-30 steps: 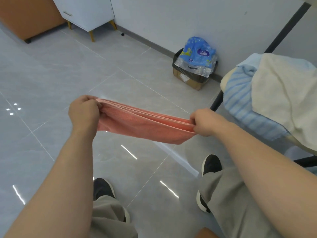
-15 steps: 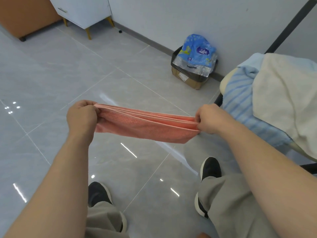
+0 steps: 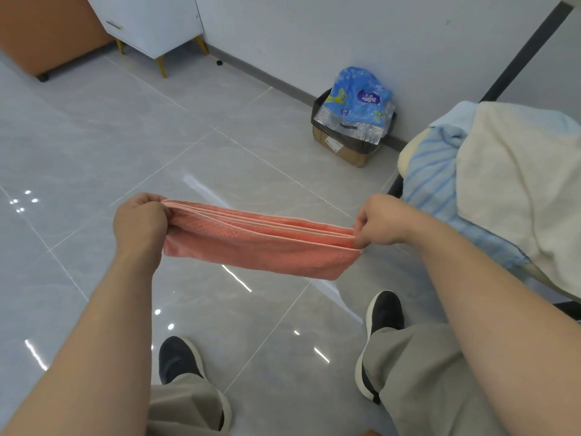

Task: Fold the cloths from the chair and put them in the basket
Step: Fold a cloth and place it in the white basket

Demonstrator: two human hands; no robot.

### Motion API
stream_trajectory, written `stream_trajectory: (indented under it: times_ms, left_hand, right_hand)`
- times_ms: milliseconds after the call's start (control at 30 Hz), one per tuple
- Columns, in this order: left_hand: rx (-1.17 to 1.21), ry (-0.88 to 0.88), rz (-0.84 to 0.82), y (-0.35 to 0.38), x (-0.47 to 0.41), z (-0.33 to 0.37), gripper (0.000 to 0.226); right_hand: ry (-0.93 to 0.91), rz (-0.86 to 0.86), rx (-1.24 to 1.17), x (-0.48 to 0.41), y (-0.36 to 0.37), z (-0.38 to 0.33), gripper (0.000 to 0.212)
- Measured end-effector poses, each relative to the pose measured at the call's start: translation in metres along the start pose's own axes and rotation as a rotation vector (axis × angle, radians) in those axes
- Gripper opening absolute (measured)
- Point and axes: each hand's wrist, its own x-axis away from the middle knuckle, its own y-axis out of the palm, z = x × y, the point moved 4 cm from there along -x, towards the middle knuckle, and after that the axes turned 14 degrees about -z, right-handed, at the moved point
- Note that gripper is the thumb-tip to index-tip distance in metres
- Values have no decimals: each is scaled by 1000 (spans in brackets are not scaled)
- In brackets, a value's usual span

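Left grip [image 3: 140,223] and right grip [image 3: 382,223] pinch the pink cloth [image 3: 257,247] by its ends; any slackening could spill its layers

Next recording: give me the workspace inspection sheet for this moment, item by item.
Surface: glossy grey tiled floor; no table in view.
Job's things: pink cloth, folded in layers, held stretched in the air; blue striped cloth and cream cloth draped on the chair; basket not in view.
Clutter: cardboard box by the wall, with a blue plastic pack on top.
Grippers: left hand grips the pink cloth's left end; right hand pinches its right end.
Cables: nothing seen.
Surroundings: white cabinet, brown furniture, slanted black bar.
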Motion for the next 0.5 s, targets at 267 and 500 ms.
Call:
stream_trajectory:
  times_ms: [267, 500]
  left_hand:
    - [53, -16, 91, -11, 1, 1, 34]
    - [98, -25, 119, -6, -6, -2, 38]
  right_hand:
    - [-55, 72, -266, 13, -10, -6, 9]
    - [-56, 279, -619, 6, -16, -4, 23]
